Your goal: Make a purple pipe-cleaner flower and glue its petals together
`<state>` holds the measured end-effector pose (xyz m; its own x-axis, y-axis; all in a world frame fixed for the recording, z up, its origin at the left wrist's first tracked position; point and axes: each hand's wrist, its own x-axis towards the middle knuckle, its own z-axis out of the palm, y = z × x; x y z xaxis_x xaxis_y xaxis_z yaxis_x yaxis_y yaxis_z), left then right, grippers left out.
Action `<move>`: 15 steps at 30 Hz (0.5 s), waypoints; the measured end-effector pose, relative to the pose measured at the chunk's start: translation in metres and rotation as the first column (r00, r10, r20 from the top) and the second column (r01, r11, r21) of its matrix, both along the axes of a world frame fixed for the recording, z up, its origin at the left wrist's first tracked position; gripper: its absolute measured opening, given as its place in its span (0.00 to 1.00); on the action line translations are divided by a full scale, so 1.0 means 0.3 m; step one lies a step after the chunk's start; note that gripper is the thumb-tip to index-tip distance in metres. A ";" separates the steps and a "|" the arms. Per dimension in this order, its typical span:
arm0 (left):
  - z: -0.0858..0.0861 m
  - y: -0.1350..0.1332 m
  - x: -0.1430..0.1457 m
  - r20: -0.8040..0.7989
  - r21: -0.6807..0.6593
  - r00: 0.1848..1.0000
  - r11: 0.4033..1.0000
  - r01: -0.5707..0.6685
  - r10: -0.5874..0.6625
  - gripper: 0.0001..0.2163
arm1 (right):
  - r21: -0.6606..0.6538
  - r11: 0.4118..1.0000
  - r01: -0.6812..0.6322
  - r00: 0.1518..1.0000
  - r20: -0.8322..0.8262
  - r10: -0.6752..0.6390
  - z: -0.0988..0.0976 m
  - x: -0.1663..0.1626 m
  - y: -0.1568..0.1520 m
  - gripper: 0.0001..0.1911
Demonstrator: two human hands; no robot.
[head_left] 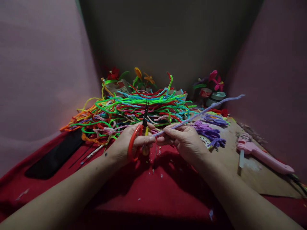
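Note:
My left hand (126, 140) is closed around scissors (132, 145) with red-orange loop handles, their narrow dark blades pointing up and away. A yellow part shows beside the red loop, partly hidden by my fingers. Between my left thumb and fingers lies the near end of a pale lilac pipe cleaner (206, 111). My right hand (185, 140) pinches the same pipe cleaner a little further along, and its free length slants up to the right. Beyond both hands lies a heap of many-coloured pipe cleaners (144, 103).
A black flat object (54, 156) lies at the left on the red cloth (144, 195). To the right, a pink glue gun (262, 153) rests on a brown board (271, 185), near purple pipe cleaner bundles (211, 132). Pipe cleaner flowers (217, 80) and a jar (216, 99) stand behind.

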<state>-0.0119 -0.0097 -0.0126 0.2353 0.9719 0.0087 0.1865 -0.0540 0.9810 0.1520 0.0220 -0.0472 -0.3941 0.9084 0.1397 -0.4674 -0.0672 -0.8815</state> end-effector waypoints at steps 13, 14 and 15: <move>-0.014 -0.024 0.024 0.004 0.079 0.992 0.989 -0.128 0.128 0.12 | 0.152 0.951 0.270 0.911 0.278 -0.303 0.012 -0.042 -0.046 0.05; -0.015 -0.024 0.026 0.024 0.067 0.992 0.990 -0.127 0.126 0.13 | 0.132 0.956 0.264 0.924 0.251 -0.290 0.007 -0.042 -0.044 0.05; -0.018 -0.023 0.027 0.047 0.058 0.991 0.990 -0.126 0.124 0.13 | 0.102 0.965 0.244 0.942 0.211 -0.260 0.001 -0.040 -0.041 0.06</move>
<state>-0.0036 -0.0165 -0.0179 0.1099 0.9910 0.0759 0.1531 -0.0924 0.9839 0.1398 0.0097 -0.0469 -0.1821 0.9725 0.1452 -0.2542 0.0961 -0.9624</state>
